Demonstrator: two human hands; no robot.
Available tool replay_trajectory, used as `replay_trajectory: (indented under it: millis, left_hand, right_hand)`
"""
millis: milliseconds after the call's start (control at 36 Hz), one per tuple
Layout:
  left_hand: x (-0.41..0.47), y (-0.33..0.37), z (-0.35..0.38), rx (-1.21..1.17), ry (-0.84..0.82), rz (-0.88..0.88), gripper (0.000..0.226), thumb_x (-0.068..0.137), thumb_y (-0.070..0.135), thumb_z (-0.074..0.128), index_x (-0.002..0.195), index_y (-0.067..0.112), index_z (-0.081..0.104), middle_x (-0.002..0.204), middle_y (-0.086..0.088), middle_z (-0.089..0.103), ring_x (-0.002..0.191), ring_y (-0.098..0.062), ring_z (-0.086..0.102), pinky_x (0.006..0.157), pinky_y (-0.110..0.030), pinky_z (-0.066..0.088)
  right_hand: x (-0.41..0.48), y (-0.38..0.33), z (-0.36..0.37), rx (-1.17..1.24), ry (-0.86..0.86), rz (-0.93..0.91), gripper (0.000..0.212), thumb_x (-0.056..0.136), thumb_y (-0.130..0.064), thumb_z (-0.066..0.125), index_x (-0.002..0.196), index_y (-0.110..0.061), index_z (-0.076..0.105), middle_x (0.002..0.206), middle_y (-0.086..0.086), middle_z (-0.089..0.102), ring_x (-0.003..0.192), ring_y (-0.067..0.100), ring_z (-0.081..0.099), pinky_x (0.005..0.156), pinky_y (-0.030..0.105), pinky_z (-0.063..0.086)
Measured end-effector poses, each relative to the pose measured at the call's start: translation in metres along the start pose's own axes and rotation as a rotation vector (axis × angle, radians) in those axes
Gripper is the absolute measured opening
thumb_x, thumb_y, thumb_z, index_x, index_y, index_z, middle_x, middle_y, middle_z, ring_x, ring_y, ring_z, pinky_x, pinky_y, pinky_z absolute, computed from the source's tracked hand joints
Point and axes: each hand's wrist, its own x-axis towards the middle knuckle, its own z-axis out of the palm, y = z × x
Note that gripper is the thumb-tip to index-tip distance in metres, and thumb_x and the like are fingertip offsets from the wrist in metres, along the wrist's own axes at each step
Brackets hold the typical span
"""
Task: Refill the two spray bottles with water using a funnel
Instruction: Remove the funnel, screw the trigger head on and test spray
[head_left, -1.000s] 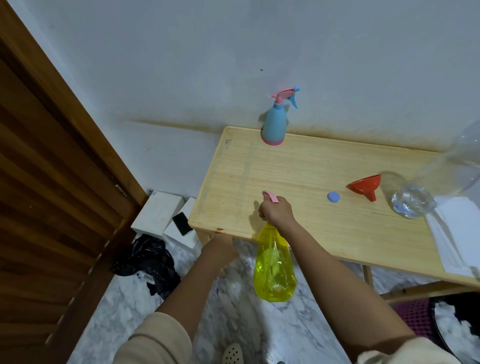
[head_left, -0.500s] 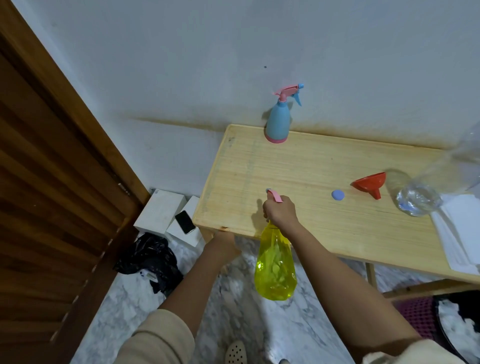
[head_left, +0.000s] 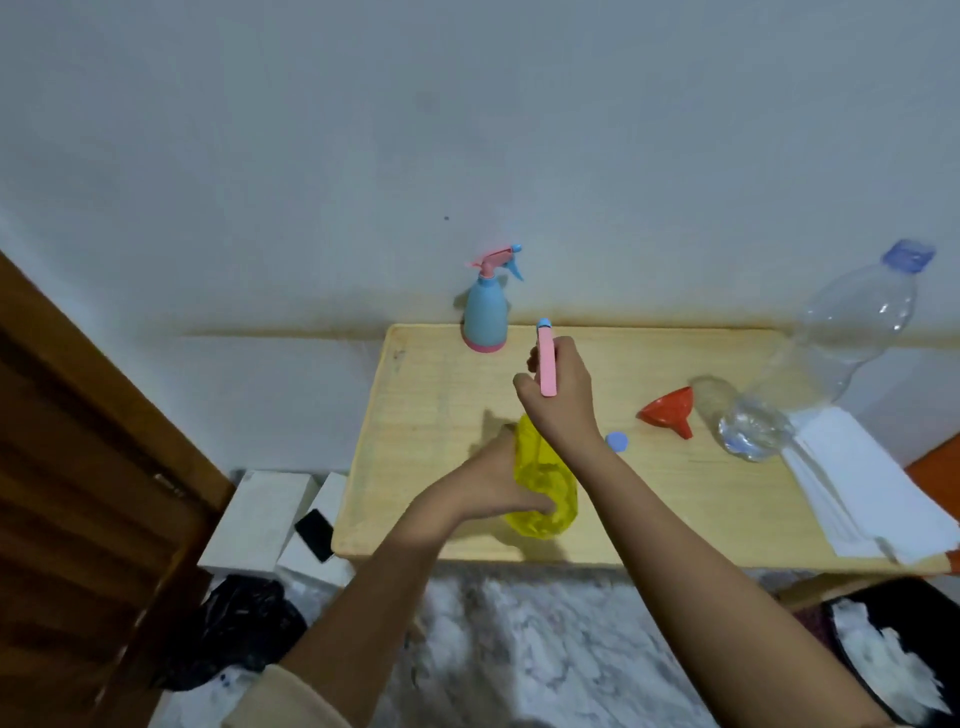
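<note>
A yellow spray bottle (head_left: 545, 478) stands on the wooden table (head_left: 426, 415) near its front edge. My left hand (head_left: 498, 483) grips the bottle's body from the left. My right hand (head_left: 561, 395) is curled round its pink spray head (head_left: 546, 358) at the top. A blue spray bottle (head_left: 485, 306) with a pink trigger stands at the table's back edge by the wall. A red funnel (head_left: 670, 410) lies on its side to the right, with a small blue cap (head_left: 617, 441) beside my right wrist. A large clear water bottle (head_left: 831, 343) leans at the right.
A stack of white paper (head_left: 872, 493) lies on the table's right end. On the floor at the left are white boxes (head_left: 260, 514), a black phone (head_left: 314, 535) and a black bag (head_left: 234, 623). A wooden door (head_left: 78, 467) is at the far left. A dark bin (head_left: 893, 654) sits lower right.
The yellow bottle has come up from below the table's front edge onto the table. My left hand has moved from the table's edge to grip the bottle's body.
</note>
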Motion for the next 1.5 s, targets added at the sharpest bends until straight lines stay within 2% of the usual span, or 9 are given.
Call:
replay_trajectory:
  millis: [139, 306, 583, 833, 1000, 1139, 1278, 1389, 1500]
  left_hand:
    - [0.052, 0.015, 0.004, -0.003, 0.276, -0.037, 0.080, 0.053, 0.041, 0.086, 0.119, 0.016, 0.048, 0.111, -0.001, 0.063, 0.100, -0.017, 0.060, 0.083, -0.032, 0.050]
    - [0.115, 0.020, -0.033, 0.041, 0.138, 0.044, 0.068, 0.058, 0.023, 0.088, 0.115, 0.032, 0.051, 0.103, 0.009, 0.063, 0.095, -0.008, 0.061, 0.077, -0.019, 0.050]
    - [0.234, 0.011, -0.039, -0.015, 0.228, 0.065, 0.083, 0.047, 0.048, 0.086, 0.122, 0.033, 0.052, 0.112, 0.010, 0.060, 0.104, -0.003, 0.059, 0.086, -0.026, 0.052]
    - [0.304, -0.009, -0.026, -0.116, 0.461, -0.035, 0.065, 0.059, 0.039, 0.081, 0.116, 0.019, 0.058, 0.108, -0.003, 0.060, 0.099, -0.016, 0.057, 0.073, -0.016, 0.039]
    - [0.327, -0.018, -0.040, -0.234, 0.463, 0.017, 0.054, 0.046, 0.050, 0.067, 0.098, 0.039, 0.057, 0.089, 0.019, 0.063, 0.079, 0.010, 0.059, 0.064, -0.008, 0.043]
    - [0.337, -0.022, -0.054, -0.172, 0.394, 0.091, 0.046, 0.073, 0.023, 0.078, 0.111, 0.021, 0.052, 0.090, 0.018, 0.058, 0.077, 0.018, 0.057, 0.064, -0.003, 0.040]
    - [0.342, -0.036, -0.061, -0.112, 0.355, 0.104, 0.058, 0.059, 0.059, 0.067, 0.110, 0.036, 0.051, 0.103, 0.004, 0.065, 0.095, -0.007, 0.064, 0.079, -0.020, 0.049]
    - [0.342, -0.033, -0.064, 0.000, 0.446, 0.209, 0.084, 0.061, 0.084, 0.051, 0.104, 0.011, 0.061, 0.083, 0.012, 0.057, 0.075, 0.001, 0.054, 0.069, -0.002, 0.035]
    - [0.337, -0.032, -0.063, 0.013, 0.550, 0.232, 0.041, 0.056, 0.058, 0.066, 0.087, 0.033, 0.054, 0.067, 0.021, 0.049, 0.073, 0.013, 0.053, 0.061, -0.002, 0.035]
  right_hand:
    - [0.039, 0.002, -0.017, -0.095, -0.065, -0.103, 0.042, 0.071, -0.001, 0.066, 0.105, -0.001, 0.042, 0.099, 0.007, 0.038, 0.086, 0.017, 0.039, 0.065, 0.011, 0.031]
    - [0.105, 0.021, -0.062, -0.080, -0.297, -0.042, 0.060, 0.061, -0.010, 0.085, 0.110, -0.007, 0.050, 0.110, 0.012, 0.050, 0.102, 0.022, 0.052, 0.088, 0.031, 0.046]
    - [0.190, 0.062, -0.069, -0.088, -0.004, -0.070, 0.051, 0.054, -0.018, 0.088, 0.088, -0.016, 0.050, 0.087, -0.004, 0.051, 0.079, 0.001, 0.051, 0.067, 0.007, 0.037]
    - [0.246, 0.093, -0.049, -0.191, 0.092, 0.065, 0.054, 0.060, -0.040, 0.082, 0.099, -0.021, 0.050, 0.101, -0.007, 0.054, 0.098, 0.009, 0.055, 0.066, 0.026, 0.040]
    - [0.271, 0.105, -0.035, -0.257, 0.105, 0.120, 0.066, 0.059, -0.055, 0.079, 0.107, -0.022, 0.050, 0.105, -0.010, 0.055, 0.102, 0.009, 0.055, 0.069, 0.026, 0.041]
    - [0.277, 0.111, -0.024, -0.283, 0.115, 0.121, 0.061, 0.061, -0.056, 0.077, 0.106, -0.024, 0.050, 0.103, -0.014, 0.052, 0.100, 0.006, 0.054, 0.067, 0.025, 0.038]
    - [0.278, 0.117, -0.015, -0.305, 0.152, 0.124, 0.062, 0.059, -0.057, 0.077, 0.105, -0.024, 0.051, 0.103, -0.013, 0.053, 0.101, 0.007, 0.054, 0.069, 0.028, 0.043]
    - [0.278, 0.118, -0.014, -0.299, 0.170, 0.103, 0.061, 0.059, -0.055, 0.079, 0.104, -0.023, 0.052, 0.102, -0.013, 0.055, 0.100, 0.006, 0.053, 0.067, 0.026, 0.040]
    - [0.272, 0.125, -0.014, -0.247, 0.180, 0.065, 0.060, 0.062, -0.048, 0.081, 0.107, -0.018, 0.055, 0.102, -0.012, 0.053, 0.101, 0.007, 0.053, 0.072, 0.021, 0.039]
